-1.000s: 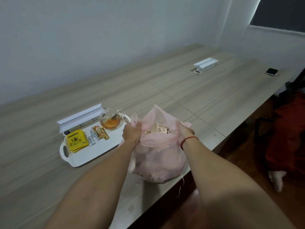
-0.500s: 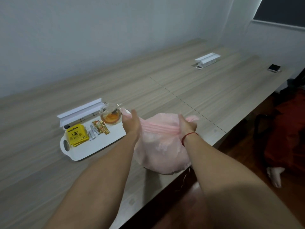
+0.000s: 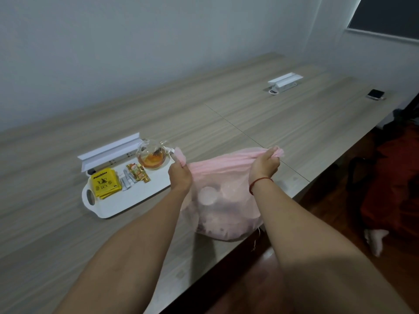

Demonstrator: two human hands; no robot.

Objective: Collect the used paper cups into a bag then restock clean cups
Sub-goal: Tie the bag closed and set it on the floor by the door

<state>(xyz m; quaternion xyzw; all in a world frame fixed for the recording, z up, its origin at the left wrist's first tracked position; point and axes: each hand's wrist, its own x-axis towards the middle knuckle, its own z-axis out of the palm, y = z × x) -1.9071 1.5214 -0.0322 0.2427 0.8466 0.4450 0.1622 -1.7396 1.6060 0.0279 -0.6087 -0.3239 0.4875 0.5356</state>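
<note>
I see my left hand (image 3: 180, 177) and right hand (image 3: 264, 166) each clenched around one twisted end of the pink plastic bag (image 3: 226, 200), pulled taut between them. The bag sits at the wooden table's (image 3: 294, 123) near edge, paper cups (image 3: 207, 195) showing through it, beside the white tray (image 3: 136, 200).

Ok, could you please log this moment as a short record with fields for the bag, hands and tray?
bag: pink plastic bag on the wooden table at its near edge, top stretched taut
contents: paper cups showing through
left hand: grips the bag top's left end
right hand: grips its right end
tray: white tray left of the bag, holding glass teapot, yellow tea packets
</note>
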